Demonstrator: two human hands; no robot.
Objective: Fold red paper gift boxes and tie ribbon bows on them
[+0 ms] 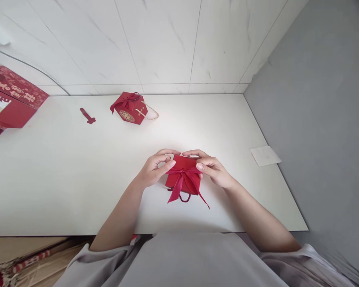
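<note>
A small red gift box (185, 162) is between my two hands near the front middle of the table. A dark pink ribbon (176, 186) is tied in a bow across its top, its tails hanging toward me. Below the box shows a dark red cord handle (184, 199). My left hand (156, 167) grips the left side, thumb on the top face and fingers curled behind. On the right side, my right hand (213, 167) holds it the same way, its thumb by the ribbon. The box's underside is hidden.
A red hexagonal gift box (131, 109) with a bow and rope handle stands at the back. Left of it lies a flat red cutout (87, 116). Large red boxes (20, 107) stand far left. A white paper (265, 155) lies at the right edge.
</note>
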